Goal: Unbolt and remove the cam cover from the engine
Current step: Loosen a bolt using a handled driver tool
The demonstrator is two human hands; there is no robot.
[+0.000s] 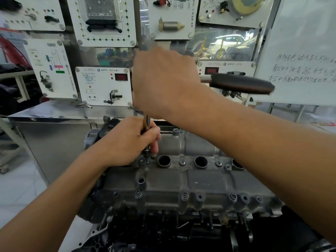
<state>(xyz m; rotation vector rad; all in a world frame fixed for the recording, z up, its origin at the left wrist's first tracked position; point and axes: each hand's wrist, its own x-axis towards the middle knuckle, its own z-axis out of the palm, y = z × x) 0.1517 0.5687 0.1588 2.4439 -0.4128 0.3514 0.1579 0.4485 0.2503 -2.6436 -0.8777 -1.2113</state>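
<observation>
Head view, only one. My left hand [131,140] is low on the grey cast-aluminium cam cover [181,177], fingers [154,135] wrapped shut around the thin steel extension bar [146,128], steadying it where its socket end sits on a bolt at the left of the centre row, just beside the first dark round plug well [164,160]. My right hand [163,82] is up top, closed over the head of the ratchet; its long black-gripped handle [240,83] sticks out to the right, blurred.

The cover sits on the engine, centre frame. Several bolts [182,162] show seated along the middle and near edge, so removal looks early.

Risks, my guess: the tall extension can tilt off axis and the socket cam out, rounding the bolt or pinching my left fingers. The handle could hit the panels behind.

Surface: no desk seen under the engine; a steel cabinet [54,142] stands behind it. Room: white training display panels [103,86] with mounted car parts, a whiteboard [300,51] with handwriting on the right, pale floor on the left.
</observation>
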